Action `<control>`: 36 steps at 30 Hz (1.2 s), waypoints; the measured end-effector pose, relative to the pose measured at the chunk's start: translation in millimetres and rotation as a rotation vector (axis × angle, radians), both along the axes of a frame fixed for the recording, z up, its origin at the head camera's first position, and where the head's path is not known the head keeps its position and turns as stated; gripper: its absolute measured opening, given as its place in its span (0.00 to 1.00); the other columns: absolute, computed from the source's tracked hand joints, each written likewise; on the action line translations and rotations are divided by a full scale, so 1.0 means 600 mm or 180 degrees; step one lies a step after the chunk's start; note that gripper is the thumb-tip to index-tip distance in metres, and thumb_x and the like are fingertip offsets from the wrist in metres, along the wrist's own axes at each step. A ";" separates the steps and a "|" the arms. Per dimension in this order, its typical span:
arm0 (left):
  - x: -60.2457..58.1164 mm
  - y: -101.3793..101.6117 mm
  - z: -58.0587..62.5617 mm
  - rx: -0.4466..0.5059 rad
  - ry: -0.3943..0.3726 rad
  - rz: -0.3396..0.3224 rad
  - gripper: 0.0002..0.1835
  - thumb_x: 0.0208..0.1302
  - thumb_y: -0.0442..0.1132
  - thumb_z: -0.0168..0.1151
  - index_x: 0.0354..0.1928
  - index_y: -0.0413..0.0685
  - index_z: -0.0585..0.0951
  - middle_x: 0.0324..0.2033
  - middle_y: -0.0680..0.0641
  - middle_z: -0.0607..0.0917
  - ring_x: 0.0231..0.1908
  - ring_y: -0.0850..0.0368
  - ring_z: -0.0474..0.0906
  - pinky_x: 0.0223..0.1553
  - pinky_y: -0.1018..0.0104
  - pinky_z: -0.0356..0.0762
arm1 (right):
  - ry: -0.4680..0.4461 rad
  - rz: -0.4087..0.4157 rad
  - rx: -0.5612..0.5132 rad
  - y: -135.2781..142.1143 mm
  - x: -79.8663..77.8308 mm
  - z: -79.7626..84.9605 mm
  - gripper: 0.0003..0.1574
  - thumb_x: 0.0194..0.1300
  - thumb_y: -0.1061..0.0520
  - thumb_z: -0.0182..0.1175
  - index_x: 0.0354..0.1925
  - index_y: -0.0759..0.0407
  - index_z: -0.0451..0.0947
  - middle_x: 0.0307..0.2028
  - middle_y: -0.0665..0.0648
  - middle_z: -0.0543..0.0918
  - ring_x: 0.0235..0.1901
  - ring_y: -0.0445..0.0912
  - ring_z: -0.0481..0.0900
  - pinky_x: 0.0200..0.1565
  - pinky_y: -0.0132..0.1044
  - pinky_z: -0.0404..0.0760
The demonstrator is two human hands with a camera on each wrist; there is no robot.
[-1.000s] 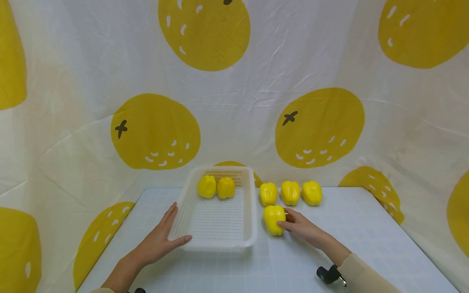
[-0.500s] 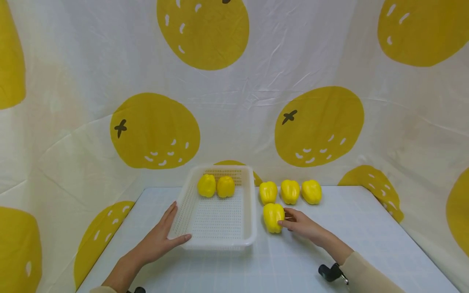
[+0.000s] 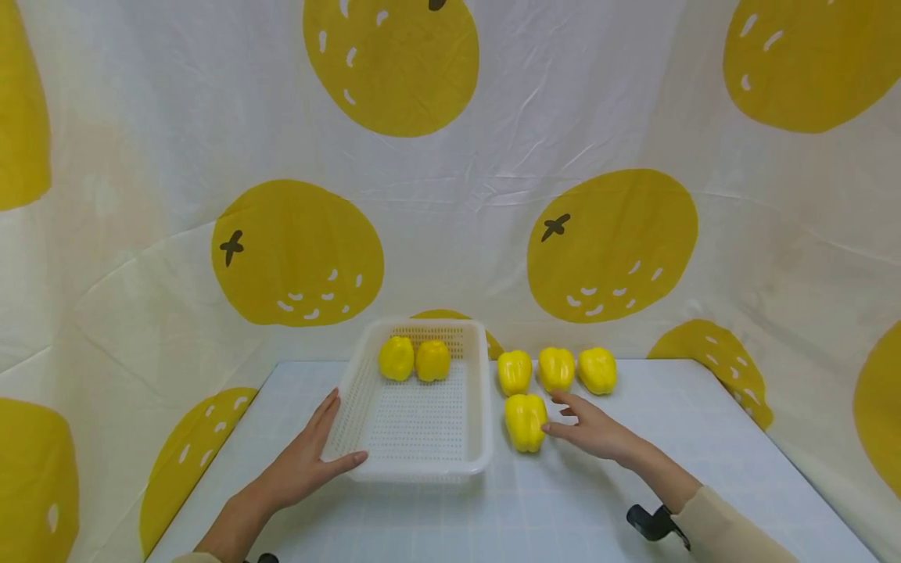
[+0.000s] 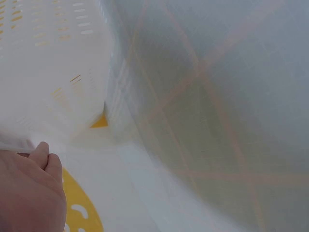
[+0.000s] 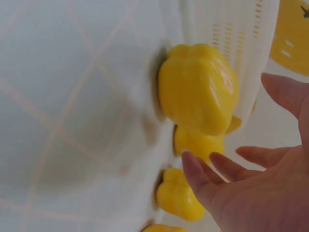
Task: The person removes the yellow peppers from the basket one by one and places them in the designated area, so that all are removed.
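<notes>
My left hand [image 3: 306, 465] holds the white plastic basket [image 3: 489, 422] at its front left corner, thumb over the rim and fingers along the outer side. Two yellow bell peppers, one [image 3: 396, 359] beside the other [image 3: 432, 360], sit at the back inside it. Right of the basket a yellow bell pepper [image 3: 525, 423] stands on the table. Close by its right side is my right hand [image 3: 601, 435], fingers spread and holding nothing. In the right wrist view, a gap shows between the fingertips [image 5: 189, 162] and that pepper [image 5: 198, 89].
Behind the nearest pepper, three more yellow bell peppers stand in a row: left [image 3: 515, 372], middle [image 3: 556, 369] and right [image 3: 597, 371]. A pale checked cloth covers the table [image 3: 422, 532]. A white curtain [image 3: 450, 234] with big yellow fruit prints hangs behind and at the sides.
My right hand has let go of the front pepper and drawn slightly right, its fingers opening. The pepper stays on the table. My left hand and the basket have not moved.
</notes>
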State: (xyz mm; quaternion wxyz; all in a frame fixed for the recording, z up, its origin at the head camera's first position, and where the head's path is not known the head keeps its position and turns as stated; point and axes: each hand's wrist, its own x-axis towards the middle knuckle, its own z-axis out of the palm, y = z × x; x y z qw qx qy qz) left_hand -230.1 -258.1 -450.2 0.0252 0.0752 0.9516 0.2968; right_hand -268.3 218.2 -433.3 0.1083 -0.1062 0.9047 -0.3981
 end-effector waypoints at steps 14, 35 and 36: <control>0.001 0.001 -0.005 0.0007 0.0097 -0.0003 0.65 0.59 0.73 0.63 0.83 0.50 0.39 0.82 0.45 0.37 0.78 0.34 0.46 0.70 0.27 0.53 | 0.0439 0.0471 -0.0034 -0.030 -0.006 0.055 0.45 0.70 0.43 0.66 0.75 0.61 0.62 0.72 0.66 0.67 0.67 0.63 0.70 0.64 0.60 0.75; -0.001 -0.001 -0.007 0.0047 0.0070 0.0003 0.64 0.59 0.73 0.64 0.83 0.51 0.39 0.82 0.46 0.37 0.79 0.36 0.46 0.71 0.28 0.52 | 0.0710 0.1725 0.0018 -0.186 -0.051 0.100 0.32 0.73 0.49 0.63 0.69 0.58 0.71 0.66 0.57 0.76 0.62 0.55 0.76 0.63 0.54 0.77; -0.001 0.000 -0.007 0.0060 0.0063 0.0000 0.64 0.59 0.72 0.64 0.83 0.51 0.39 0.82 0.46 0.37 0.79 0.36 0.45 0.71 0.28 0.52 | 0.0717 0.1779 0.0050 -0.195 -0.053 0.103 0.32 0.73 0.49 0.63 0.69 0.58 0.71 0.66 0.57 0.76 0.62 0.54 0.76 0.63 0.53 0.77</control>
